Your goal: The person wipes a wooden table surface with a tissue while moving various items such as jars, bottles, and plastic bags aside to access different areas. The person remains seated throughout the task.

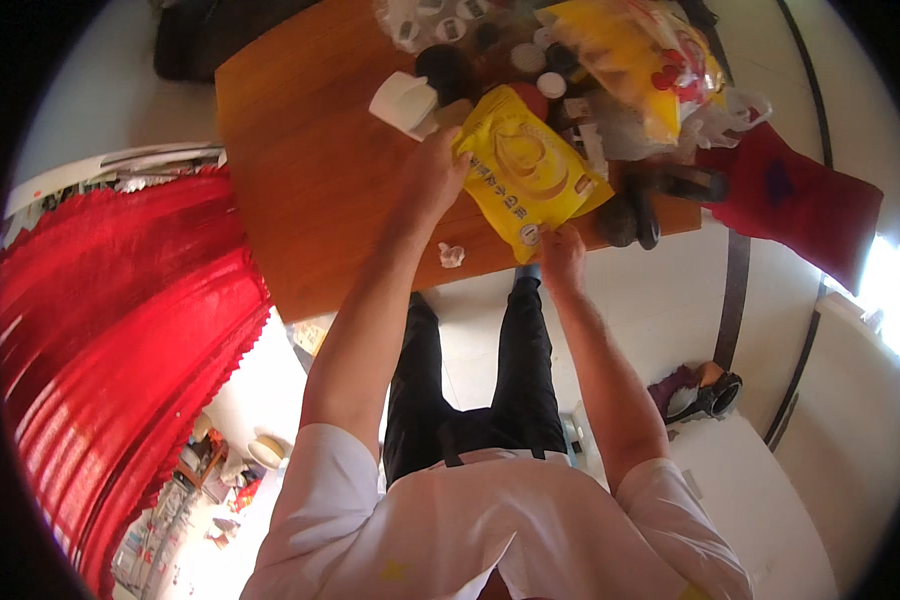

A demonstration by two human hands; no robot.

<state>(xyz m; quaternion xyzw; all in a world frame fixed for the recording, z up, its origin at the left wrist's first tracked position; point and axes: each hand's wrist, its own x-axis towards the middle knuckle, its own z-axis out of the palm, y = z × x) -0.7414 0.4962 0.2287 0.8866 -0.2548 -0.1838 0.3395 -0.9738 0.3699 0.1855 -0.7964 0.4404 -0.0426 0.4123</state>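
A yellow plastic food packet (529, 161) with a printed design and writing is stretched between my two hands over the wooden table (315, 165). My left hand (446, 166) grips its left edge near one upper corner. At the bottom corner nearest my body, the fingers of my right hand (564, 255) pinch the packet. A small crumpled scrap (451, 255) lies on the table below the packet. Just beyond my left hand stands a white open container (403, 103); its contents cannot be made out.
A large yellow bag (630, 67) in clear plastic lies at the back right, among jars and lids (551, 85). Dark objects (637, 210) sit by the table's right edge. Red cloth (795, 195) is beyond them, and a red curtain (135, 300) hangs at left.
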